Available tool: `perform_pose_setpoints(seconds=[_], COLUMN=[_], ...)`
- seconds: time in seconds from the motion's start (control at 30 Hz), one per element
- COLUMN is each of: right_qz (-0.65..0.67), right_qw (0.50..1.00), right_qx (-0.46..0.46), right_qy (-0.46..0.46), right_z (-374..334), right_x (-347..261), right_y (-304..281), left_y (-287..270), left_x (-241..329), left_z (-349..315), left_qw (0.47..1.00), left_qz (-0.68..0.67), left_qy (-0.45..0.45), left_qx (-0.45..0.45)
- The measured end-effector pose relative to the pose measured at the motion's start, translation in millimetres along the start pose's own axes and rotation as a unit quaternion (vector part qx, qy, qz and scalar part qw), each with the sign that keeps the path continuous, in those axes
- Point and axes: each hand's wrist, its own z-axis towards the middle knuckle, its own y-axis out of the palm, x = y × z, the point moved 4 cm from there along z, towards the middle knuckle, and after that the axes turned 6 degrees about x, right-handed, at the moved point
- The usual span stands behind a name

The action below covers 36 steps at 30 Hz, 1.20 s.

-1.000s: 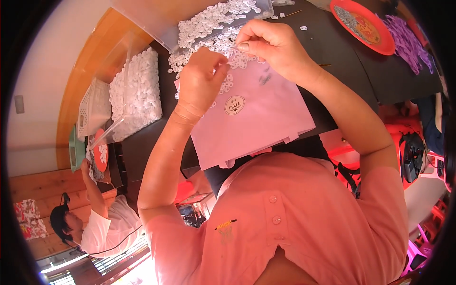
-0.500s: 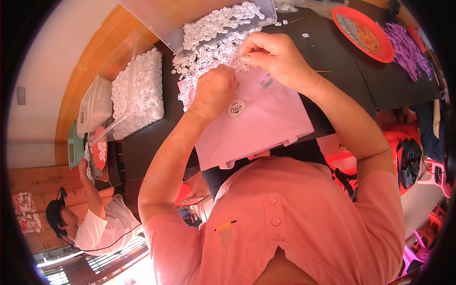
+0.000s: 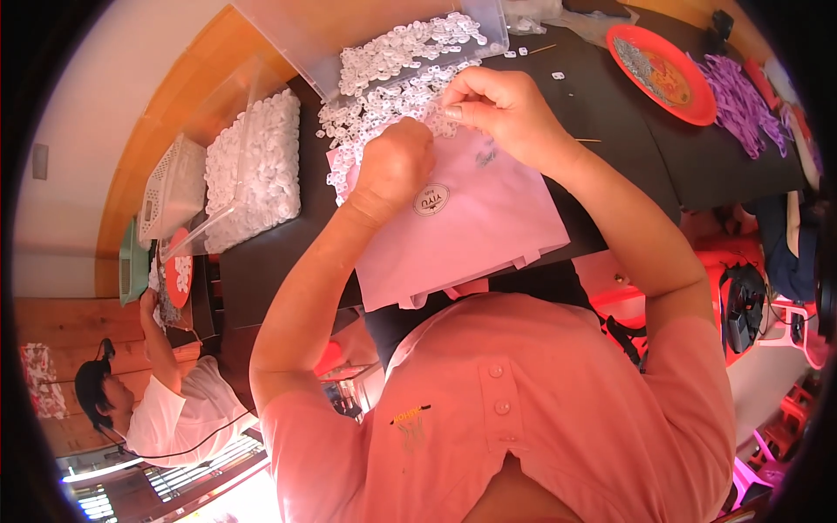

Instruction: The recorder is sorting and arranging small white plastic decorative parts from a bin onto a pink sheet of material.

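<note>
My left hand [image 3: 398,161] is curled closed above the far part of a pink fabric bag [image 3: 471,227]. Beside it, my right hand [image 3: 506,103] has thumb and forefinger pinched together; what either hand grips is too small or hidden to make out. The fingertips of both hands are close to each other, over the near edge of a heap of small white pieces with holes [image 3: 375,105]. A little bunch of thin grey bits [image 3: 486,158] lies on the bag near my right wrist. The bag also carries a round printed mark.
A clear bin [image 3: 296,39] lies behind the heap, with more white pieces in it. At left stands a clear box of white pieces [image 3: 257,166]. To the right are a red plate [image 3: 708,109] with grey bits and purple strips [image 3: 741,109]. A co-worker [image 3: 187,414] sits at left.
Both hands stay almost in place, closed, near each other; the view shifts slightly. At left, the co-worker's hand has moved a little.
</note>
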Motion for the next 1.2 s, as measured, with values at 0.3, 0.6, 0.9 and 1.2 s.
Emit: perform_pose_setpoints(seconds=[0.3,0.6,0.9,1.2], right_qz=[0.052,0.072,0.109,0.127], right_qw=[0.992,0.953,0.958,0.951], right_qx=[0.012,-0.035,-0.006,0.012], right_qy=[0.116,0.294,0.264,0.280], right_z=[-6,3,0,-4], right_x=[-9,-27,-16,-10], right_y=[7,21,34,39], left_y=[-20,-22,-16,-14], left_x=[13,19,15,12], left_z=[4,-3,-13,-18], left_qw=[0.669,0.681,0.653,0.721], left_qz=[-0.525,-0.531,-0.594,-0.497], left_qy=[-0.519,-0.483,-0.433,-0.433], left_qx=[0.081,0.144,0.185,0.214])
